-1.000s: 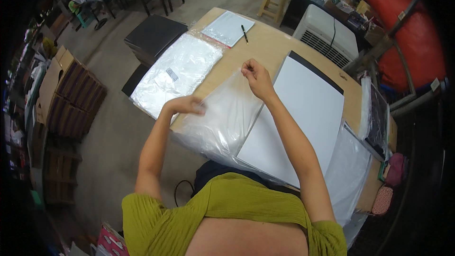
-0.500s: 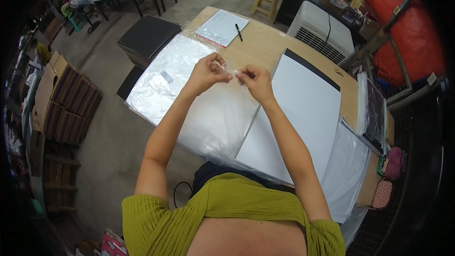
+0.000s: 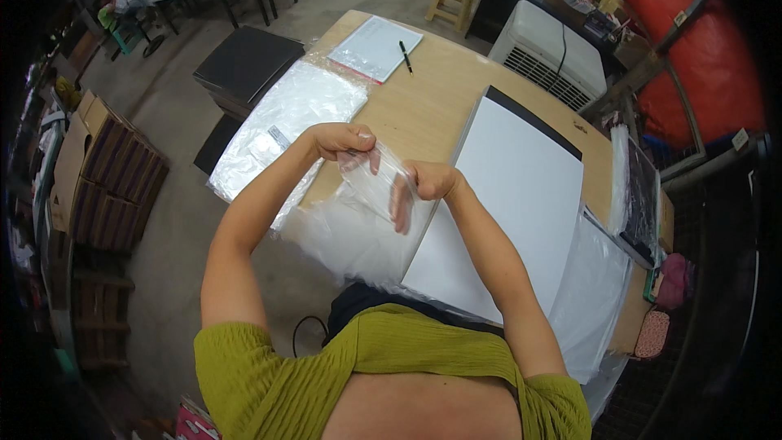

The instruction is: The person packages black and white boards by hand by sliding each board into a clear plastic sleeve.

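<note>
A clear plastic bag (image 3: 350, 232) hangs between my hands over the near left part of the wooden table (image 3: 423, 106). My left hand (image 3: 344, 140) grips its upper edge, thumb on top, with some fingers showing through the film. My right hand (image 3: 423, 183) holds the edge a little to the right; its fingers are inside or behind the film, which I cannot tell apart. To the right of the bag lies a large white board (image 3: 521, 195) with a black strip along its far end. Left of my hands is a stack of shiny clear plastic bags (image 3: 277, 118).
A notepad (image 3: 375, 47) and a black pen (image 3: 406, 57) lie at the table's far side. Dark boxes (image 3: 248, 69) stand beyond its left edge. More plastic film (image 3: 590, 293) and a wrapped dark panel (image 3: 639, 195) lie at the right. A white slatted appliance (image 3: 554, 53) stands behind.
My hands have moved lower and slightly apart, drawing the plastic bag's edge open and lifting it off the stack. Its lower part now hangs nearer my body.
</note>
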Demonstrator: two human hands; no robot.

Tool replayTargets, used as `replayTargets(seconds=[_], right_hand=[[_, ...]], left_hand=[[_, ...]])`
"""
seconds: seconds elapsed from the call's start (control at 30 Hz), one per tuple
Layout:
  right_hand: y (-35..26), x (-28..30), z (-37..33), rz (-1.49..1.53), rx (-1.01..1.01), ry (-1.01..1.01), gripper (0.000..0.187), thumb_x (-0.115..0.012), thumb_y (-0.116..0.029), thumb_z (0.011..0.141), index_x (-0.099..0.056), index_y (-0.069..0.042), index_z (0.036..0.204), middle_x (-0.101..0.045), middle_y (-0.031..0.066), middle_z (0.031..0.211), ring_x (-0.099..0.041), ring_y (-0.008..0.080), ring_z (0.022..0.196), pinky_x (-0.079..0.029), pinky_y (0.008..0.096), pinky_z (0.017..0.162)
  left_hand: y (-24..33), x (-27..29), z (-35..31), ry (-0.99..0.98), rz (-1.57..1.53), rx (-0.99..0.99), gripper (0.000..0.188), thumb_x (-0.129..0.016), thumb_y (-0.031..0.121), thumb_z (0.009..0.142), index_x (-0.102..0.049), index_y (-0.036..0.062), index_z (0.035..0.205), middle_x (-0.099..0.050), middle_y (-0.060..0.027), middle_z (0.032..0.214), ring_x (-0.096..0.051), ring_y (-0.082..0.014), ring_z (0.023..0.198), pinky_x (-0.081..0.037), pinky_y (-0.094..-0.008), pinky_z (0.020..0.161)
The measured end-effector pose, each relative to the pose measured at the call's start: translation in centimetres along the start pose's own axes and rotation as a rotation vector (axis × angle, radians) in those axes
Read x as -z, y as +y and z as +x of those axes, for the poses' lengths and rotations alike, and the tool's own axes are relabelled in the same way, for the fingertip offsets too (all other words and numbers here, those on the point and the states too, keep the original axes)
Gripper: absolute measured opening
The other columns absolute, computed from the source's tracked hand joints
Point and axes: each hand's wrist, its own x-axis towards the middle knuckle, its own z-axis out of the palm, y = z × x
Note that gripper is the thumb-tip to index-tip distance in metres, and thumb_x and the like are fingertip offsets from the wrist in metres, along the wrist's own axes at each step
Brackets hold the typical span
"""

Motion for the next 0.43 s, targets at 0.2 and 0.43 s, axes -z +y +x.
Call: replayTargets(seconds=[0.2, 0.43], right_hand=[[0.5, 0.0, -6.4, -0.167, 0.267, -0.029, 0.045, -0.074, -0.035, 0.077, -0.068, 0.008, 0.086, -0.069, 0.0216, 0.085, -0.069, 0.0349, 0.074, -0.051, 0.0475, 0.087], [-2.7, -0.6, -16.6, 0.161, 0.901, 0.389, 0.018, -0.069, -0.016, 0.082, -0.07, 0.003, 0.084, -0.068, 0.0165, 0.068, -0.067, 0.0335, 0.058, -0.048, 0.0478, 0.093]], left_hand=[[-2.6, 10.1, -12.3, 0.671, -0.128, -0.646, 0.031, -0.056, 0.033, 0.092, -0.056, 0.0039, 0.102, -0.059, -0.0049, 0.083, -0.054, -0.0109, 0.066, -0.047, -0.0236, 0.058], [4.2, -3.9, -1.6, -0.132, 0.316, -0.055, 0.054, -0.045, 0.047, 0.092, -0.047, 0.0001, 0.119, -0.059, -0.0112, 0.098, -0.057, -0.0195, 0.084, -0.05, -0.0332, 0.072]])
